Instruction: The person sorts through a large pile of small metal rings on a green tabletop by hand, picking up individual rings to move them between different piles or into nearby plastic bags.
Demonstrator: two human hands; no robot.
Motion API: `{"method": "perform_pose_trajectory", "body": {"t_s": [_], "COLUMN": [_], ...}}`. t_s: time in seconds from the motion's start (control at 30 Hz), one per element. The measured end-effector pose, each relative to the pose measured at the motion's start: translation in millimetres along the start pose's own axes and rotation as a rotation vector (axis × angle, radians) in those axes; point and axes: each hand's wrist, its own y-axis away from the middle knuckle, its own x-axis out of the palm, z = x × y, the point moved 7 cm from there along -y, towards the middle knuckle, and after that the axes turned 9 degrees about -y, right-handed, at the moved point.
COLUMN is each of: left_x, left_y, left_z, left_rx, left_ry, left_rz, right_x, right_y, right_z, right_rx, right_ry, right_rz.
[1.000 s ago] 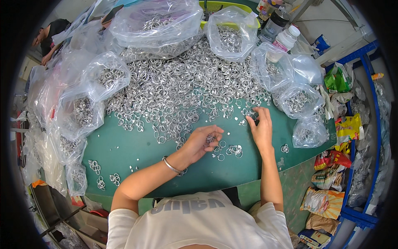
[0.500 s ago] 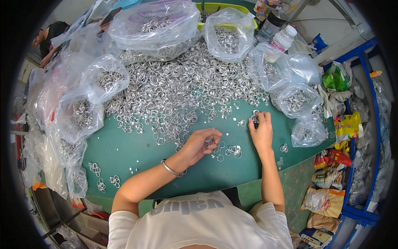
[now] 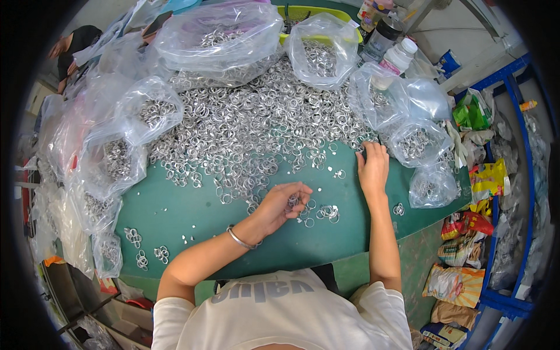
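The left hand (image 3: 284,202) holds rings (image 3: 293,200) inside its curled fingers, while the pile (image 3: 256,111) lies just beyond the right hand (image 3: 374,166), whose grip I cannot tell

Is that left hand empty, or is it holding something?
Not empty: the left hand holds silvery rings, which show between its curled fingers and palm. How many is too small to tell.
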Motion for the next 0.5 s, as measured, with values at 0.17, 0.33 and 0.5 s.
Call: {"method": "perform_pose_trajectory", "body": {"t_s": [0.17, 0.33, 0.5], "left_x": [-7.0, 7.4, -2.5], "left_y": [7.7, 3.9, 8.3], "left_z": [-1.2, 2.4, 0.1], "left_rx": [0.025, 0.036, 0.048], "left_ry": [-0.051, -0.048, -0.17], "left_rz": [-0.052, 0.028, 0.005], "right_x": [-13.5, -16.7, -10.6], "right_y": [21.1, 47.0, 27.5], "right_z": [31.3, 101.0, 77.6], "right_rx": [0.154, -0.021, 0.152], "right_ry": [-0.508, -0.755, -0.739], "right_rz": [0.013, 0.271, 0.229]}}
